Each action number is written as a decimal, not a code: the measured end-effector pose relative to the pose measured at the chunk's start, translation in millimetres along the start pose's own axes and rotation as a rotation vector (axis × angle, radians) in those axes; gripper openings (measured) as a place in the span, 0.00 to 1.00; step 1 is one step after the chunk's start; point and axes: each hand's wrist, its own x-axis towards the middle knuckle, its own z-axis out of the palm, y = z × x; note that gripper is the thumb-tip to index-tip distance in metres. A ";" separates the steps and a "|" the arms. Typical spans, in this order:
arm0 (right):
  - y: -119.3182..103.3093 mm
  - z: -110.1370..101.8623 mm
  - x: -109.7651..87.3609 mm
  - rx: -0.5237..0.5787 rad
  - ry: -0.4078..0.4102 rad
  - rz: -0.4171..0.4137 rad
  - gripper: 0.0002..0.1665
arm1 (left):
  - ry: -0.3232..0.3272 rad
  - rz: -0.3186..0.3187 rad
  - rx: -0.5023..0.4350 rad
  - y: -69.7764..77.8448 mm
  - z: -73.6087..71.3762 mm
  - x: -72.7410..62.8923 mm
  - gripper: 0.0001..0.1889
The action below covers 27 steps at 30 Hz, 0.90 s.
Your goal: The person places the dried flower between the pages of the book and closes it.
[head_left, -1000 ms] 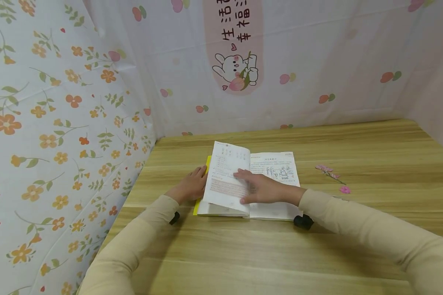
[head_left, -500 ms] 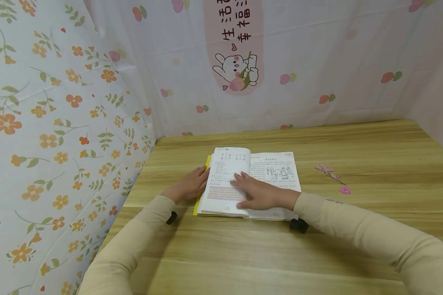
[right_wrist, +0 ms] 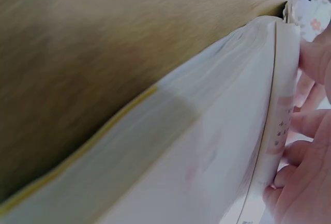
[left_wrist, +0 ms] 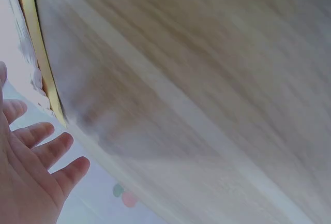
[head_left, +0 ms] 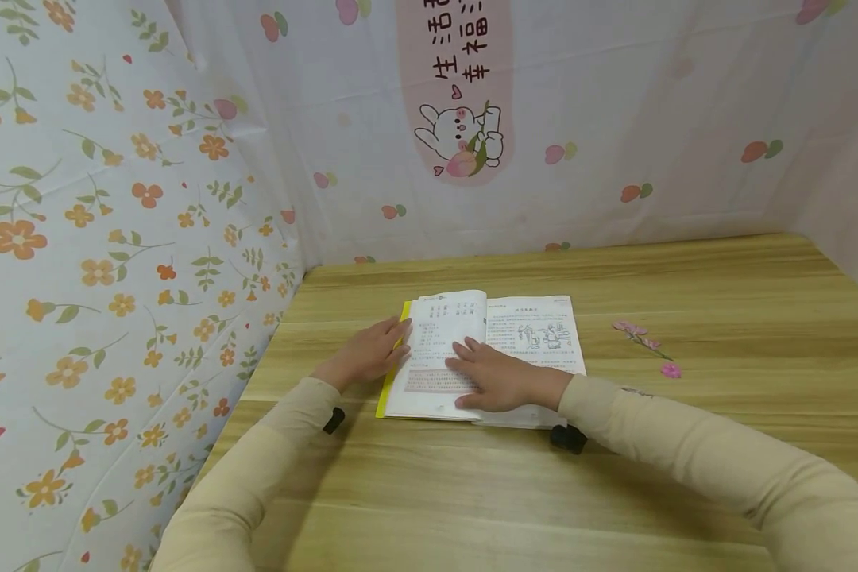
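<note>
An open book (head_left: 522, 318) with printed pages and a yellow cover edge lies on the wooden table. Its right page carries a line drawing. At the book's left edge, my left hand (head_left: 366, 353) has its fingertips on the margin, fingers fairly straight. In the left wrist view that hand (left_wrist: 36, 167) shows spread fingers beside the yellow edge. My right hand (head_left: 504, 376) lies over the lower part of the left page near the fold, fingers extended. The right wrist view has the right hand (right_wrist: 310, 146) against the page beside the thick stack of leaves.
A pink flower sprig (head_left: 639, 338) lies on the table (head_left: 472, 492) right of the book, with a loose pink blossom (head_left: 671, 370) near it. Floral cloth (head_left: 114, 278) hangs at the left, and a printed curtain (head_left: 586, 119) stands behind the table.
The lifted page has come down flat onto the left side. My right hand has moved slightly lower and left, while my left hand stays at the book's left edge.
</note>
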 end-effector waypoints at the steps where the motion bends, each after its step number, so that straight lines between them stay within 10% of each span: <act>1: -0.3 0.3 0.7 -0.012 -0.005 0.001 0.42 | -0.007 0.002 0.002 1.0 0.2 0.8 0.32; 27: -5.5 -3.2 2.1 -0.061 -0.020 0.010 0.42 | -0.067 0.053 0.109 8.2 7.6 3.1 0.36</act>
